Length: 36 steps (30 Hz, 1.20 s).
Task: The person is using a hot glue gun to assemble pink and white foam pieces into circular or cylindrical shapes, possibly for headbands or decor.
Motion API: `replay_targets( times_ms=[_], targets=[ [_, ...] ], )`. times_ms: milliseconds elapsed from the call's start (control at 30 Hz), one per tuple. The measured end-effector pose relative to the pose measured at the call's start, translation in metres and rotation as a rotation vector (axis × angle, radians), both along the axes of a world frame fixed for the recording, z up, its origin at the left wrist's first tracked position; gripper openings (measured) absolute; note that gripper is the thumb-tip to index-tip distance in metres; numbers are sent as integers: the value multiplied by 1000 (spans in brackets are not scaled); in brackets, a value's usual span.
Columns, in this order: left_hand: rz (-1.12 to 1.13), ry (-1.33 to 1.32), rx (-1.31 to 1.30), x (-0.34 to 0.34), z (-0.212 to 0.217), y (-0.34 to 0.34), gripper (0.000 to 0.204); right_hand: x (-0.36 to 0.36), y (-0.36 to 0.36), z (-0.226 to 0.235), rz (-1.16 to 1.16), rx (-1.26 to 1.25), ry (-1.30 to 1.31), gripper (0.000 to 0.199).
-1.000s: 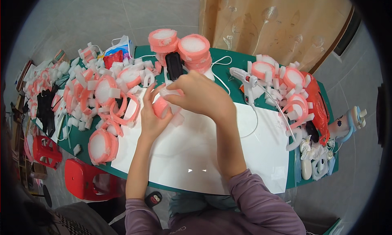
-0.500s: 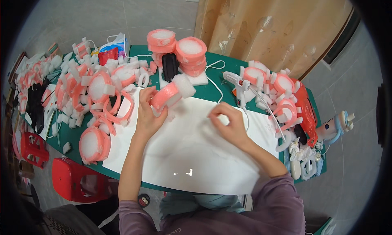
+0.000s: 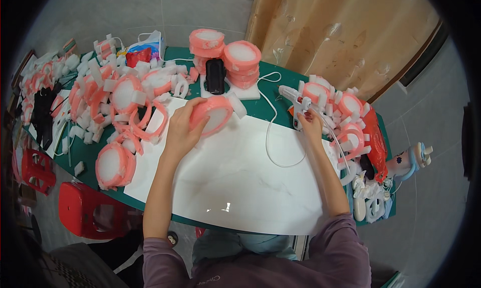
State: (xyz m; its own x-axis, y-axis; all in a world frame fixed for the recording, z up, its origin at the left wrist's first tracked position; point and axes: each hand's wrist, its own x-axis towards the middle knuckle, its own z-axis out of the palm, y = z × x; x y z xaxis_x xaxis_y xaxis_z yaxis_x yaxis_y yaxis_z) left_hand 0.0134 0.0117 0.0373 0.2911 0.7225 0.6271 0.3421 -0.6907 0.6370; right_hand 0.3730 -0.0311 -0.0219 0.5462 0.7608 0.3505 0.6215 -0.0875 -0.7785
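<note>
My left hand (image 3: 181, 128) grips a round white foam disc (image 3: 216, 119) with a pink foam rim, tilted above the white sheet. A small white foam block (image 3: 237, 105) sticks out from the rim at its upper right. Over to the right, my right hand (image 3: 312, 123) has its fingers closed round the handle of a white glue gun (image 3: 295, 98), whose nozzle points to the upper left. A white cord (image 3: 269, 148) loops from beside the gun across the sheet.
Stacked pink-rimmed discs (image 3: 242, 57) stand at the back behind a black case (image 3: 215, 76). Pink rings and white foam blocks (image 3: 125, 95) crowd the left. More foam pieces (image 3: 349, 105) and a red plastic bag (image 3: 373, 137) lie right. Red stools (image 3: 82, 210) stand at lower left.
My right hand has moved right from over the sheet and taken hold of the glue gun. The disc in my left hand has turned, showing more of its white face.
</note>
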Motion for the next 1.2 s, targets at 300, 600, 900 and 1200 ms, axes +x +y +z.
replay_targets(
  times_ms=[300, 600, 900, 1200],
  targets=[
    [-116, 2, 37, -1, 2, 3, 29, -6, 18, 10, 96, -85, -158, 29],
    [-90, 72, -158, -7, 9, -2, 35, -56, -15, 75, 298, 149, 385, 28],
    [-18, 31, -97, -2, 3, 3, 36, -104, -49, 89, 713, -54, 484, 21],
    [-6, 102, -43, 0, 1, 1, 28, -136, -50, 90, 527, -311, 240, 27]
  ],
)
